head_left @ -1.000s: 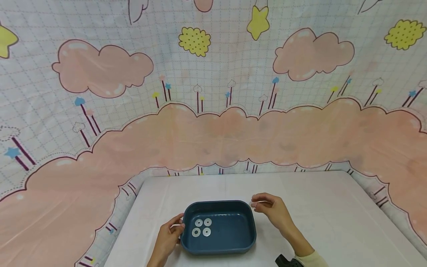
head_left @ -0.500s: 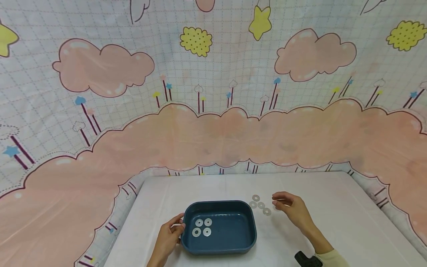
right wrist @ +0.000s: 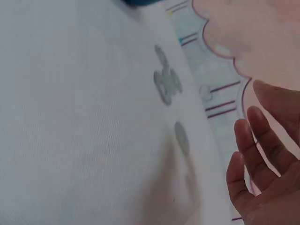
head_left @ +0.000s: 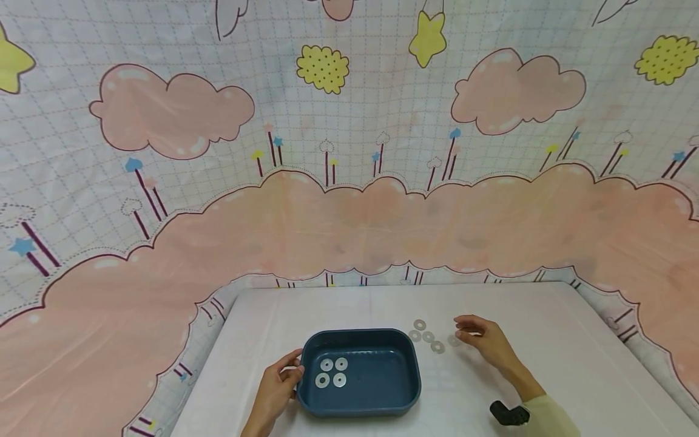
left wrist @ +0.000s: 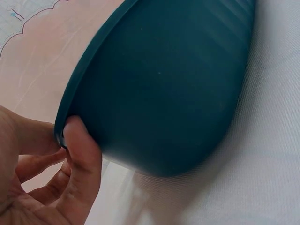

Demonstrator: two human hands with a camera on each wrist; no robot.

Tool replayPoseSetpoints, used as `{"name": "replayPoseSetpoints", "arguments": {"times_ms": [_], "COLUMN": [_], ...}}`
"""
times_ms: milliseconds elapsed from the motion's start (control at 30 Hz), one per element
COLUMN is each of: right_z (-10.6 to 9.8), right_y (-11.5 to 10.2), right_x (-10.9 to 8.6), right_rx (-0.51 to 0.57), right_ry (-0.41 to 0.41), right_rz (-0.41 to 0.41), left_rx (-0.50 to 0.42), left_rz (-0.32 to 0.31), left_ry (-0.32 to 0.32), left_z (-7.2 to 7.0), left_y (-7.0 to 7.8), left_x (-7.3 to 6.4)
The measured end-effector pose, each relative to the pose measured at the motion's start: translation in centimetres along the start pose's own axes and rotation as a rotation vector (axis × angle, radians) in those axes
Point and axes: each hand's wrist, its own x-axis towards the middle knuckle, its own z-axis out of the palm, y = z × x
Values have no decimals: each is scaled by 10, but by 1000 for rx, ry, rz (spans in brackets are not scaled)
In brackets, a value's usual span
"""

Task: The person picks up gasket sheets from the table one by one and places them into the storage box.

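A dark blue rectangular tray rests on the white table, with several flat metal washers lying in its left half. My left hand pinches the tray's left rim; in the left wrist view, the thumb presses the tray's outer wall. To the right of the tray, my right hand hovers with loosely bent fingers and nothing in them. Just beside its fingertips lies a single washer. Between that one and the tray is a loose group of several washers, blurred in the right wrist view.
A white cloth covers the table. Behind it hangs a printed curtain with pink clouds and stars, which also drops around the table's sides. A black device is strapped at my right wrist, by a pale yellow sleeve.
My right hand has moved right, away from the tray's upper right corner. The washers on the table, earlier out of sight, now show. The left hand and tray stay put.
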Motion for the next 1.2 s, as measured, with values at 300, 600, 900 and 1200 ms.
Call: {"name": "replayPoseSetpoints", "arguments": {"times_ms": [300, 600, 900, 1200], "right_z": [-2, 5, 6, 10], "right_y": [20, 36, 34, 39], "right_x": [6, 11, 11, 11], "right_rx": [-88, -238, -280, -335], "right_ry": [-22, -5, -85, -98], "right_rz": [-3, -25, 3, -56], "left_rx": [8, 0, 5, 1], "left_rz": [-22, -9, -11, -2], "left_ry": [2, -13, -12, -10], "left_z": [0, -1, -2, -3], "left_y": [0, 0, -1, -1], "left_x": [2, 1, 1, 0]}}
